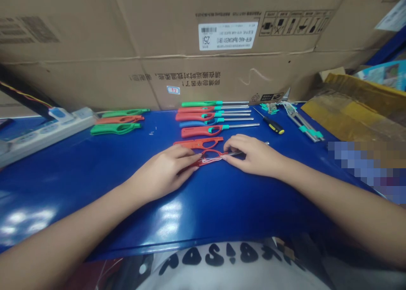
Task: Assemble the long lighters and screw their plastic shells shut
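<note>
A red plastic lighter handle with an open finger loop (207, 161) is lying low on the glossy blue desk (222, 209), between the hands. Thin pale wire-like strands (212, 158) are showing along its loop; if they are running loose, as they seem to be, they could be getting pinched or pulled free as the parts are pressed together. The left hand (173, 167) is clamping its fingers on the handle's rear end, while the right hand (253, 154) is closing thumb and fingers around the front end, where a slim silver metal tube (235, 153) is passing beneath them. Because the right fingers are covering that joint, I cannot tell whether the tube is sitting true; a slight twist could be leaving it crooked, and uneven pressure could be springing small inner parts out. Just behind, an orange-red plastic handle piece (190, 144) is lying close enough to be nudged by the left knuckles. Beyond it, a red lighter with a teal trigger and silver tube (203, 131) is resting nearest in a row, and a stray knock could be disordering that row. Right of it, a black-and-yellow screwdriver (274, 126) is lying at an angle, where a sweeping right hand could be sending it rolling.
</note>
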{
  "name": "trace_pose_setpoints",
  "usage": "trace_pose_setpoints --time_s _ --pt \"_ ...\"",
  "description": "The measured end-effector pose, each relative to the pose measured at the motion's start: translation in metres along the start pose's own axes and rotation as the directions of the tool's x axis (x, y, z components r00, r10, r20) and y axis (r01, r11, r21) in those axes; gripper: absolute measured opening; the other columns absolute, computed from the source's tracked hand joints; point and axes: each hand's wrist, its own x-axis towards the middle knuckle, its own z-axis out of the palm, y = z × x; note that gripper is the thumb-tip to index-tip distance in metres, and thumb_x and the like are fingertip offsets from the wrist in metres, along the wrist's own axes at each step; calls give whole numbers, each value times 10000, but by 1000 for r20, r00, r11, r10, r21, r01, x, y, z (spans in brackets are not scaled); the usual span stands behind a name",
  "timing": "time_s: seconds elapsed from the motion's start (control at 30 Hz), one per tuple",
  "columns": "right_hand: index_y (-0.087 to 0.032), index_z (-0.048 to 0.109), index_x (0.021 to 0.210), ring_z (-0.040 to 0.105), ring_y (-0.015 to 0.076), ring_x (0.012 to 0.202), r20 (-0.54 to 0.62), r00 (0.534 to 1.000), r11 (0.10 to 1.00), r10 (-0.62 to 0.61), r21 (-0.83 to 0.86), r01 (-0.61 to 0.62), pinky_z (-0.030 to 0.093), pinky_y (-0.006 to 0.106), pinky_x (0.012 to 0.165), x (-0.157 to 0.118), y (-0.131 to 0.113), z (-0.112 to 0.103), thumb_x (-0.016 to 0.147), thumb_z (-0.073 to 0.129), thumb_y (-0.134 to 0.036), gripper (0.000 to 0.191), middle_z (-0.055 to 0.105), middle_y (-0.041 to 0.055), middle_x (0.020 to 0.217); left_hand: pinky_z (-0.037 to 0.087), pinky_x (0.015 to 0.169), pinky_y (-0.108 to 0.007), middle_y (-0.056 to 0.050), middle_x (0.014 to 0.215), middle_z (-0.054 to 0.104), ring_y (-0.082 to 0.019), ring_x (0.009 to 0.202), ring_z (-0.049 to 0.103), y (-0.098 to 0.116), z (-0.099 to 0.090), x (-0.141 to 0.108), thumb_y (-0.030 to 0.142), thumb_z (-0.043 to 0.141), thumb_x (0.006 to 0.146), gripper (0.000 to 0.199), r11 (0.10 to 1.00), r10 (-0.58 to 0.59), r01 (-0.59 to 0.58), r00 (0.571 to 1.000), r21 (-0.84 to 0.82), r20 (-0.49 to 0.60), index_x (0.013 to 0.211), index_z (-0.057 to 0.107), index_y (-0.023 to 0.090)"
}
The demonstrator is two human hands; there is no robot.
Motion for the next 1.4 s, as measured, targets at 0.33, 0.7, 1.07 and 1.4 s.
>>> trace_pose_setpoints --time_s 0.33,0.7,1.07,1.4 --pt "-175 645 935 596 180 869 11 994 993 -106 51 105 472 306 808 3 10 -2 998 552 -260 140 662 55 910 584 910 -407 -122 1143 690 -252 1023 675 -1 1 -2 284 500 1031 313 1000 -3 3 999 7 38 1217 716 155" --pt "-162 730 1001 643 207 920 55 979 980 -197 33 196 519 337 848 -1 13 -14 978 571 -196 164 689 94 969 568 921 -390 -111 1158 682 -241 1032 660 -5 2 -4 280 501 1031 303 1000 1 -1 999 -7 41 1231 707 182" --pt "-155 746 1018 666 214 922 100 974 977 -204 -42 209 522 335 839 -2 11 -17 981 570 -197 185 707 100 998 563 946 -396 -111 1182 677 -243 1058 655 -5 1 -2 296 500 1035 312 1000 -1 2 999 -26 50 1243 706 188" --pt "-159 721 954 630 154 786 80 995 998 -63 20 62 483 266 708 -1 2 -16 932 635 -166 90 665 55 911 563 940 -398 -116 1171 676 -242 1056 650 -8 1 -2 284 499 1033 302 999 15 -13 998 -35 60 1216 717 185"
